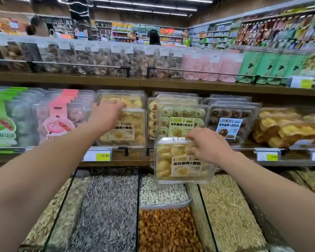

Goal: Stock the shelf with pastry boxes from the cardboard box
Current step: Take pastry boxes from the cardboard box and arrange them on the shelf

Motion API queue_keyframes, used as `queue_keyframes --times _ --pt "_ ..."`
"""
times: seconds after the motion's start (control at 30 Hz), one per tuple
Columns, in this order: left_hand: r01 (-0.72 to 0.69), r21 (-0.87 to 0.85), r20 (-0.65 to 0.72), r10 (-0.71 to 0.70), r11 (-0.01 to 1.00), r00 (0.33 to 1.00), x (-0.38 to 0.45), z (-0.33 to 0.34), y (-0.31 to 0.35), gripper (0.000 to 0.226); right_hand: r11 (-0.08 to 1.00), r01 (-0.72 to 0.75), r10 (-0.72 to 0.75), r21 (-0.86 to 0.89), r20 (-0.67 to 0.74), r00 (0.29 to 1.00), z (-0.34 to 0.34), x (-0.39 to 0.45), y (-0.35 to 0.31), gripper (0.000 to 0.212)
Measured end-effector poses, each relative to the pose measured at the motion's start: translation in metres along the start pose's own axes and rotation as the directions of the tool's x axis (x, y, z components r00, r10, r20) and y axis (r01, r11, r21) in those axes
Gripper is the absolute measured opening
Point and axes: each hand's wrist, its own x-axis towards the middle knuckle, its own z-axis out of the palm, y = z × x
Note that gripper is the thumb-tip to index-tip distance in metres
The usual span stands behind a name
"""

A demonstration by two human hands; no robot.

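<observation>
Pastry boxes are the matter here, and one clear yellow pastry box (183, 160) hangs at about five o'clock from the frame's centre, pinched at its top right corner by the curled fingers of the right hand (208, 143). It dangles upright, label facing out, just in front of the shelf edge (189, 82) and over the bulk bins (107, 206), probably so it can slide in label-forward. At about ten o'clock of it, the left hand (105, 113) reaches to the stacked yellow boxes (124, 124), fingers bent over the front box's top edge; it seems to be tipping or steadying that stack to make room, though whether it truly grips is unclear, as the fingertips blur into the plastic. Green-label boxes (178, 119) stand just right of that stack. No cardboard box shows anywhere. Upper-shelf goods and the distant aisles are too smeared to read.
</observation>
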Motion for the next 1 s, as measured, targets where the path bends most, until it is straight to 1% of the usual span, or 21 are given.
queue_keyframes --times 0.07,0.13,0.2,0.27,0.37,0.47,0.53,0.67,0.77,0.87,1.0 --pt "0.004 0.032 -0.006 -0.003 0.999 1.000 0.010 0.009 -0.001 0.053 1.000 0.025 -0.024 -0.011 0.031 0.999 0.007 0.012 0.002 0.044" --pt "0.005 0.047 -0.072 -0.002 0.999 0.997 0.021 0.016 -0.003 0.052 0.999 0.040 -0.038 -0.021 0.055 0.998 0.013 0.023 0.001 0.043" --pt "0.039 0.055 -0.120 -0.032 0.998 0.992 0.028 0.025 -0.007 0.056 0.999 0.049 -0.048 -0.022 0.056 0.997 0.019 0.031 -0.001 0.041" --pt "0.095 0.074 -0.079 -0.089 0.993 0.993 0.032 0.035 -0.011 0.067 0.998 0.050 -0.049 -0.023 0.058 0.997 0.024 0.038 -0.005 0.041" --pt "0.167 0.112 0.048 -0.174 0.980 0.984 0.035 0.050 -0.017 0.084 0.999 0.040 -0.039 -0.016 0.062 0.997 0.028 0.044 -0.010 0.044" --pt "0.198 0.108 0.115 -0.210 0.974 0.971 0.033 0.056 -0.023 0.100 0.999 0.036 -0.036 -0.004 0.063 0.997 0.030 0.046 -0.015 0.045" --pt "0.190 0.084 0.129 -0.199 0.978 0.971 0.033 0.055 -0.023 0.101 0.999 0.040 -0.040 0.002 0.065 0.997 0.030 0.045 -0.018 0.044" --pt "0.148 0.050 0.142 -0.154 0.988 0.978 0.028 0.041 -0.023 0.094 0.997 0.050 -0.053 0.060 0.044 0.998 0.020 0.041 -0.028 0.042" --pt "0.099 0.027 0.095 -0.101 0.995 0.990 0.020 0.030 -0.026 0.086 0.991 0.069 -0.067 0.112 -0.021 0.998 -0.001 0.042 -0.041 0.043" --pt "0.057 0.003 0.000 -0.057 0.998 0.998 0.013 0.009 -0.031 0.080 0.985 0.102 -0.081 0.138 -0.147 0.986 -0.028 0.049 -0.057 0.046" --pt "0.034 -0.056 -0.045 -0.037 0.998 0.998 -0.003 -0.015 -0.047 0.077 0.986 0.119 -0.079 0.120 -0.297 0.952 -0.057 0.071 -0.080 0.045"
